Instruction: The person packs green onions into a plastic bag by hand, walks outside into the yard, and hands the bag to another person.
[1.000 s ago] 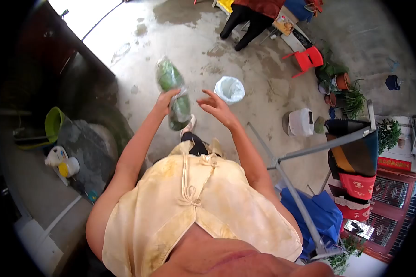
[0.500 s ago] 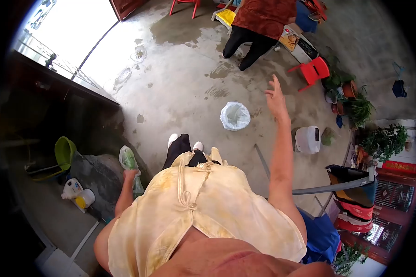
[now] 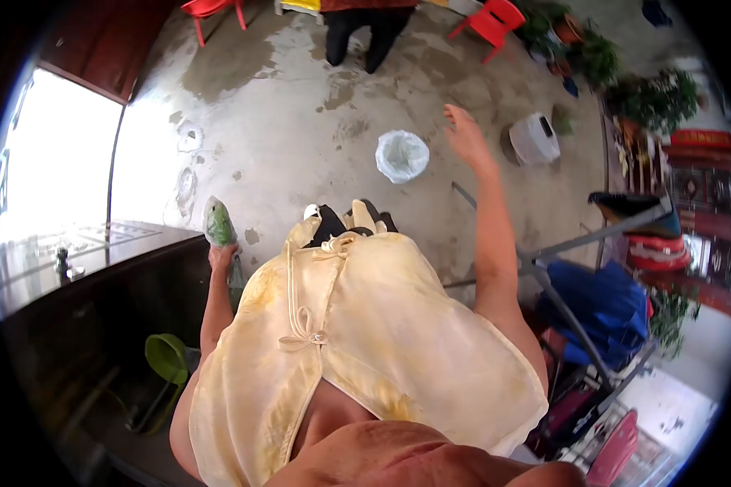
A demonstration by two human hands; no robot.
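My left hand is closed around a clear plastic bag of green vegetables, low at my left side. Part of the bag sticks out above the fist and part hangs below it. My right hand is stretched out forward on the right with its fingers apart and nothing in them. To the left of that hand, on the concrete floor, stands a bin with a pale plastic liner, touched by neither hand.
Ahead stands another person in black trousers. A red chair and potted plants are at the upper right. A white container sits on the floor. A metal frame is at my right, a dark cabinet at my left.
The bag has gone from in front of me to my left side, in my left hand. My right hand has reached outward. The view has turned, and the cabinet top has come into sight.
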